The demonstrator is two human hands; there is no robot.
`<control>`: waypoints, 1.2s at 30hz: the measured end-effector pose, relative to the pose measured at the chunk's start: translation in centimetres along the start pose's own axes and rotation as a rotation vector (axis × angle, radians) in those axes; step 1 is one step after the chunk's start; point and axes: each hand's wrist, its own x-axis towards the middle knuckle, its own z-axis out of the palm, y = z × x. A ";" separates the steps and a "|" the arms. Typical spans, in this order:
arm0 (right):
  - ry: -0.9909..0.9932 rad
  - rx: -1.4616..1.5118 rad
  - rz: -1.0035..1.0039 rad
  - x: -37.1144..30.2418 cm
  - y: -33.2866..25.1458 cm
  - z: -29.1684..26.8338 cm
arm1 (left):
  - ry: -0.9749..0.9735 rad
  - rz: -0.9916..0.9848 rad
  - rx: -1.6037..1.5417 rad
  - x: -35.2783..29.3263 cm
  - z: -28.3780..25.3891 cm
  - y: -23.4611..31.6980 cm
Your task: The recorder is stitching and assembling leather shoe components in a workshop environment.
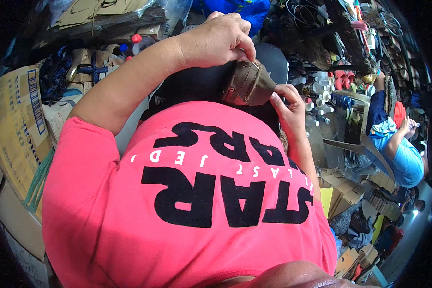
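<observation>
A: Where is the brown leather piece [249, 85]?
B: It sits over the person's lap, just beyond the belly of the pink shirt [177, 197], between the two hands. It is rounded and looks like part of a shoe.

A: And the hands?
B: The right hand [291, 106] grips its right end, thumb and fingers closed on the leather. The left hand [222, 39] is bent over the far edge, its fingers curled and pointing down at the leather. Whether they pinch the edge, or hold something fine such as a thread, cannot be told.

A: How far along does it look?
B: A raised, pale seam [254, 82] runs across the upper face, so that much seems formed. The piece is in one body and holds its shape. Whether the seam is complete cannot be judged, as the side facing away is hidden. With both hands at the piece, it does not look set aside as finished.

A: What lies around?
B: Capped bottles [320, 98] stand to the right, a large cardboard box [24, 115] is at the left, and a co-worker in a light blue top [399, 156] is farther right.
</observation>
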 end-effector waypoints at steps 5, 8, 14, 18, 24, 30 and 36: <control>-0.004 0.049 -0.028 0.7 0.0 0.1 | -0.010 0.014 0.026 0.2 0.0 -0.1; -0.004 0.032 -0.069 0.9 -0.2 0.0 | -0.036 0.038 0.039 0.6 -0.3 0.2; 0.019 -0.083 -0.154 1.4 -1.0 -0.3 | -0.068 0.261 0.366 2.7 -1.1 2.1; 0.030 -0.095 -0.193 1.4 -0.8 0.1 | -0.181 0.319 0.410 3.5 -0.6 2.2; 0.060 -0.044 -0.199 1.3 -0.5 0.7 | -0.343 -0.126 -0.460 3.2 0.6 0.1; 0.070 0.017 -0.075 1.2 -0.2 1.8 | -0.289 -0.215 -0.574 2.5 2.3 -0.3; 0.096 -0.037 -0.033 1.6 0.3 2.2 | -0.110 -0.146 -0.350 0.9 4.8 -0.1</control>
